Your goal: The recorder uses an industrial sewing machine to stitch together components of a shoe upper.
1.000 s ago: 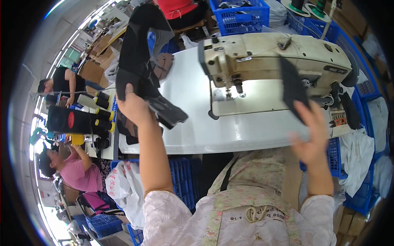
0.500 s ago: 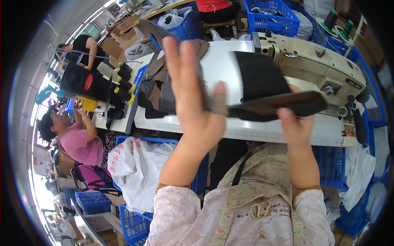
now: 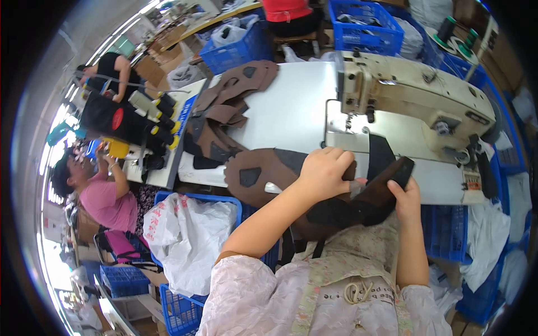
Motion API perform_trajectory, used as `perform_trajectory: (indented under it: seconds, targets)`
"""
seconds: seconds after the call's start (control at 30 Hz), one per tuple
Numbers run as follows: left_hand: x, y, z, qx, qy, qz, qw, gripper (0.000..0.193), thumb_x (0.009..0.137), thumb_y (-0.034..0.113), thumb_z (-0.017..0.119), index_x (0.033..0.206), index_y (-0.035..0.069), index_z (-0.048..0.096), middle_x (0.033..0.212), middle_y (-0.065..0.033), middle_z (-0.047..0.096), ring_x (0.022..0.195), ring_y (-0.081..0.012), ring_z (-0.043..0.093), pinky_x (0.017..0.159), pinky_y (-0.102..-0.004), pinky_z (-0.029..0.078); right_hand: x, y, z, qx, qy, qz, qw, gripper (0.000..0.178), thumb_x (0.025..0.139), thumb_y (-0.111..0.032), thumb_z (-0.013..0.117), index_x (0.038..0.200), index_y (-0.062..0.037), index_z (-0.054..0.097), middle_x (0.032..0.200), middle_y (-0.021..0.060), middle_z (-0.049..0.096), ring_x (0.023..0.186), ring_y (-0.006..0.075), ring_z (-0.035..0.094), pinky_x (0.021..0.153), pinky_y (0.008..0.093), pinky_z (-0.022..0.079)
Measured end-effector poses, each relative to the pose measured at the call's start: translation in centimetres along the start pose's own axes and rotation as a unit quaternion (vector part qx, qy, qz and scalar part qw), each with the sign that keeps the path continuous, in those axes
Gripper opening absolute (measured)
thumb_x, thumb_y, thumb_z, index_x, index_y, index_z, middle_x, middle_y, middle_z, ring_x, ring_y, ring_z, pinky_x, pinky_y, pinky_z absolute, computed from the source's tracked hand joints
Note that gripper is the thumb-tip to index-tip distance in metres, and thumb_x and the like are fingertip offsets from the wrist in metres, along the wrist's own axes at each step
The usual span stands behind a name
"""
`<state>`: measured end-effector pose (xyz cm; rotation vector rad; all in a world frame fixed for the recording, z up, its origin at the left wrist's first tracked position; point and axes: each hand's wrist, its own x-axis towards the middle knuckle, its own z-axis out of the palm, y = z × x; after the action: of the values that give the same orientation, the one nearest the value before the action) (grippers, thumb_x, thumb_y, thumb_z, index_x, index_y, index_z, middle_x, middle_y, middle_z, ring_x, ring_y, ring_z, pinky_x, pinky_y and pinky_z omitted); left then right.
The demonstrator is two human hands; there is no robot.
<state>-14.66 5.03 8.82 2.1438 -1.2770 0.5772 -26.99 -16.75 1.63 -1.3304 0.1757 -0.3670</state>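
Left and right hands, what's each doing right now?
Left hand: closed on brown-and-black material.
Right hand: closed, gripping the material's right end.

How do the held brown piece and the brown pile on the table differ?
The held piece is gripped by the right hand; no hand touches the pile. The held piece overhangs the front edge of the table; the pile rests on top. Both combine brown and black.

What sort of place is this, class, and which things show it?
Likely a sewing workshop: a cream metal sewing machine, dark-green thread cones beyond it, and a flat brown-and-black piece in the right hand.
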Motion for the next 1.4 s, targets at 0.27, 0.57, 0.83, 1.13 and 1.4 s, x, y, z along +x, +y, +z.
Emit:
perform_trajectory:
  seconds: [0.27, 0.57, 0.83, 1.13, 1.4]
  targets:
    - [-1.4, -1.9, 5.5, 0.014, -0.132, -0.092, 0.987, 0.045, 0.077, 0.053, 0.071, 0.085, 0.009, 0.062, 0.077, -0.0116, 0.063, 0.074, -0.0333, 0.064, 0.063, -0.0433, 0.050, -2.2, -2.8, 0.5, -0.176, 0.209, -0.137, 0.952, 0.013, 0.093, -0.005, 0.061, 0.102, 0.0011, 0.069, 0.103, 0.0055, 0.065, 0.098, 0.0136, 0.058, 0.087, 0.0269, 0.045]
    - [-2.3, -3.7, 6.1, -0.152, -0.060, -0.182, 0.970, 0.044, 0.098, 0.043, 0.048, 0.086, 0.004, 0.064, 0.076, -0.0169, 0.063, 0.075, -0.0386, 0.062, 0.063, -0.0436, 0.047, -1.6, 1.0, 5.9, -0.140, 0.032, -0.052, 0.988, 0.013, 0.092, -0.003, 0.061, 0.102, -0.0017, 0.070, 0.102, 0.0088, 0.066, 0.095, 0.0183, 0.062, 0.086, 0.0281, 0.048]
    - [-2.4, -4.2, 5.3, -0.127, -0.082, -0.239, 0.959, 0.048, 0.094, 0.041, 0.062, 0.074, -0.002, 0.058, 0.063, -0.0191, 0.056, 0.057, -0.0346, 0.054, 0.055, -0.0408, 0.042, 2.9, -1.2, 3.3, -0.441, 0.053, -0.212, 0.871, 0.044, 0.083, -0.008, 0.067, 0.126, -0.0066, 0.059, 0.106, 0.0131, 0.062, 0.097, 0.0294, 0.059, 0.082, 0.0394, 0.048]
    - [-2.3, -5.8, 6.3, -0.125, -0.019, -0.275, 0.953, 0.042, 0.095, 0.036, 0.060, 0.074, -0.001, 0.059, 0.064, -0.0195, 0.058, 0.061, -0.0381, 0.057, 0.059, -0.0418, 0.045, 4.9, 0.4, 1.9, -0.446, -0.059, -0.282, 0.848, 0.035, 0.074, -0.003, 0.066, 0.109, -0.0047, 0.063, 0.117, 0.0136, 0.060, 0.111, 0.0335, 0.055, 0.090, 0.0451, 0.044]
    - [-1.0, -7.6, 7.0, -0.148, -0.109, -0.343, 0.921, 0.040, 0.096, 0.035, 0.059, 0.085, -0.003, 0.061, 0.086, -0.0238, 0.064, 0.080, -0.0434, 0.060, 0.070, -0.0458, 0.047, 2.5, 1.8, 5.0, -0.518, -0.022, -0.159, 0.840, 0.055, 0.073, -0.007, 0.067, 0.127, -0.0013, 0.055, 0.129, 0.0191, 0.053, 0.123, 0.0366, 0.050, 0.103, 0.0457, 0.040]
